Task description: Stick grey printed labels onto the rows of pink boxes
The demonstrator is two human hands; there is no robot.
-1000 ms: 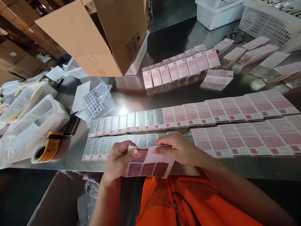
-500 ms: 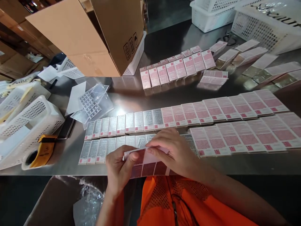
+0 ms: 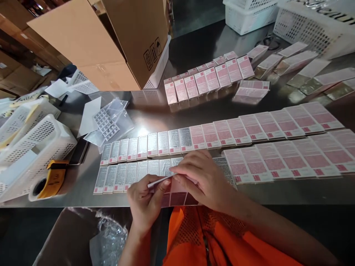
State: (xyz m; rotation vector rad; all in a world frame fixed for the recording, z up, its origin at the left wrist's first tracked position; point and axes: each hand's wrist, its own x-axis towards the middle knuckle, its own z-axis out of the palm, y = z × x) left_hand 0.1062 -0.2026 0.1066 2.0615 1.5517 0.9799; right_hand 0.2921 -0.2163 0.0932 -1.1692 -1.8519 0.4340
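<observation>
Nearest us, at six o'clock by the bench point(image 3: 277, 192) edge, our left hand point(image 3: 146, 203) pinches the label sheet point(image 3: 177, 194) narrowly between thumb and fingers. Our right hand point(image 3: 205, 177) closes fingertips on a label point(image 3: 161, 180) lifting off it. We judge the peeled label could curl and stick to itself or to a finger if it is pulled too fast. Beyond, toward twelve o'clock, lie two rows of boxes point(image 3: 249, 129); a tape dispenser point(image 3: 52, 179) sits at nine o'clock, a cardboard carton point(image 3: 111, 40) far at eleven.

Dim, warm overhead light; bright glare spot on the metal surface point(image 3: 142, 130); wide-angle stretching at edges; sharp focus.
</observation>
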